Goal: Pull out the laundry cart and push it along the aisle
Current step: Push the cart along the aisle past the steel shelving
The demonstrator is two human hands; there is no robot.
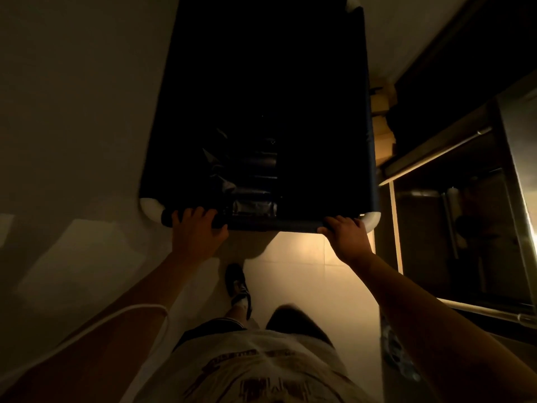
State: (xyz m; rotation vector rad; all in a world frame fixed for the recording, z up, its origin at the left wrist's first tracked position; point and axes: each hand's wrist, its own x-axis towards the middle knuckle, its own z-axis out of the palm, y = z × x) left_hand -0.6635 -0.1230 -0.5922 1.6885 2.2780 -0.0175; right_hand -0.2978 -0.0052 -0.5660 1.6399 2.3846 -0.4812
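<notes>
Laundry cart [290, 82] dark, deep; inside only dim dark folded shapes [250, 175] near your edge, contents unclear. Your left hand [197, 228] fingers curled closed round black handle grip [167, 218]. Your right hand [345, 237] fingers wrapped over near rim. Cart straight ahead on floor [313, 274], long axis pointing away from you, wall [72, 97] at left, shelving [453, 175] right.

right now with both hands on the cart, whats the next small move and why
Probably a steady push straight ahead. The left hand and right hand both grip the near rim of the laundry cart, a shoe is mid-stride behind it, and the metal shelving sits close on the right, so keep it straight.
</notes>
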